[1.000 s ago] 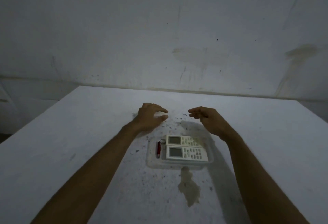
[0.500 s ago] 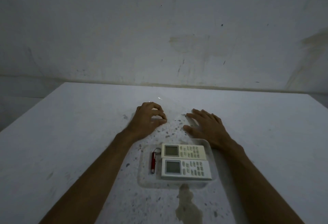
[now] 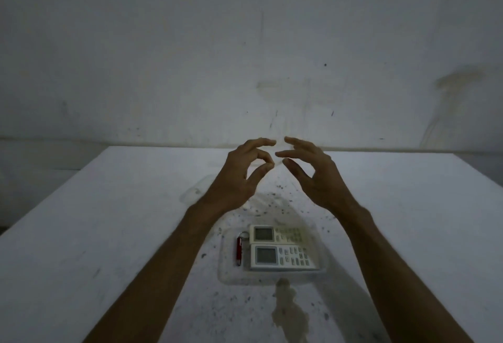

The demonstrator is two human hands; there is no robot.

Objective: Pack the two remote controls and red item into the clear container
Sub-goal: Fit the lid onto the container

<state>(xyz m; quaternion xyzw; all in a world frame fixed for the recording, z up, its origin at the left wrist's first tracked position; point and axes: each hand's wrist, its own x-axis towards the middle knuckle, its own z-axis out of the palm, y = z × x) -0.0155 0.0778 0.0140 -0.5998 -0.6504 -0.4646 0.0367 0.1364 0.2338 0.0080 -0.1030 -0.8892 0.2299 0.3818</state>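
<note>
Head cam: both hands raised above white table (image 3: 109,234), 12 o'clock of clear container (image 3: 226,274). L hand (image 3: 239,176) thumb+index nearly pinched; can't tell if holding anything. R hand (image 3: 315,176) fingers spread, empty. Two remotes (image 3: 280,247) side by side in container, red keychain item (image 3: 239,250) at their 9 o'clock, also inside.

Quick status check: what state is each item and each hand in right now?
Container: on the table, no lid on it.
Far remote: flat in the container, screen up.
Near remote: flat in the container, screen up, beside the far one.
Red item: in the container, left of the remotes.
Left hand: raised, curled; a grip cannot be told.
Right hand: raised, curled likewise.
</note>
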